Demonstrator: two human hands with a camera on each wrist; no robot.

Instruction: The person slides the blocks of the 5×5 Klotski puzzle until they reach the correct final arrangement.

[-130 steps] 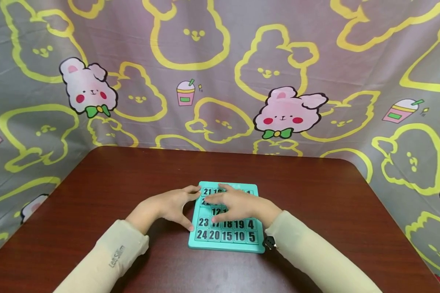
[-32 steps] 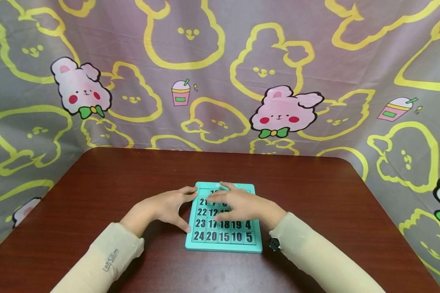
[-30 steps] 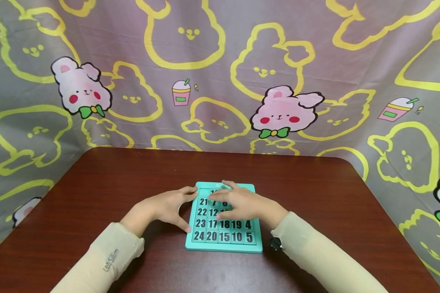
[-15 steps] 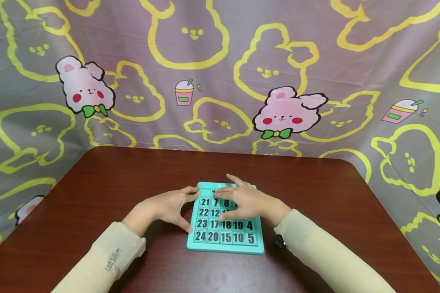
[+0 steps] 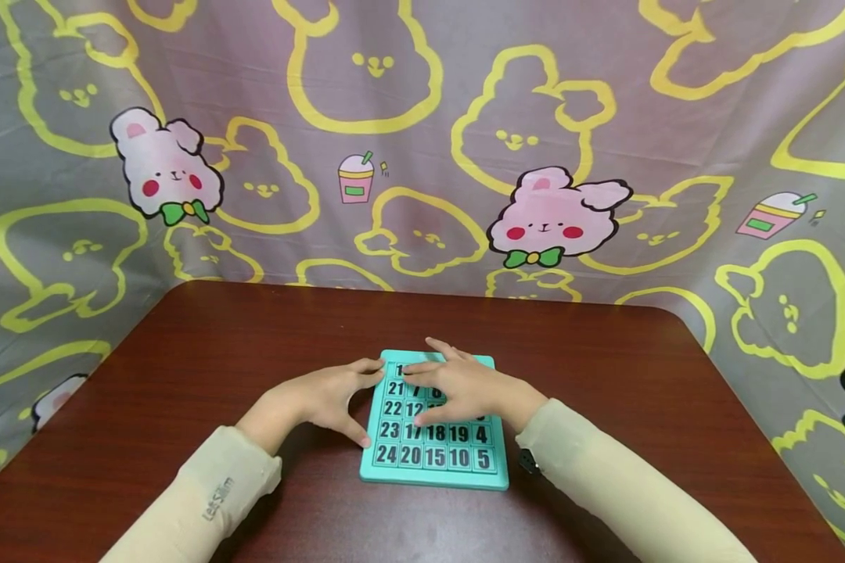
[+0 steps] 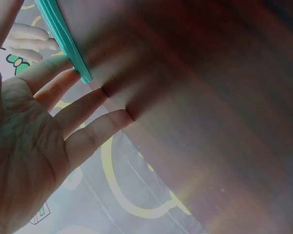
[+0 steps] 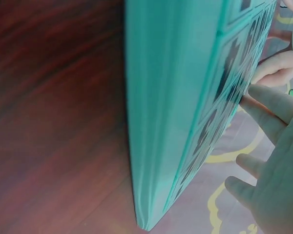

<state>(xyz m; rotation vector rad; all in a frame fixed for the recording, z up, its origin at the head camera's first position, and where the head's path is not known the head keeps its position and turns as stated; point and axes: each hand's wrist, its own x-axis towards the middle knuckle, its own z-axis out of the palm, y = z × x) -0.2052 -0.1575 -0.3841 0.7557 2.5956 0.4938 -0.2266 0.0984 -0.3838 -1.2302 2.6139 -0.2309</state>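
A turquoise number slide puzzle [image 5: 422,477] lies flat on the table, its square tiles printed with black numbers. My left hand [image 5: 324,399] braces its left edge, the thumb near the lower part and the fingertips near the top corner. In the left wrist view the fingers [image 6: 95,134] are extended, two of them right at the puzzle's rim. Above the tiles, my right hand [image 5: 468,387] reaches in from the right with fingers spread. One fingertip is at the top row, close to a tile [image 5: 399,370] in the top-left corner. This hand hides much of the upper right tiles.
The dark red-brown wooden table [image 5: 253,336] has rounded far corners. A grey curtain [image 5: 408,94] with yellow outlines and pink rabbits surrounds its back and sides. A small black object [image 5: 529,461] sits by the right cuff, beside the puzzle's right edge.
Tiles 21 and 22 have slid down one place in the left column. Since half a second ago, a top-row tile has shifted left into the corner with my right hand. The left hand stays put.
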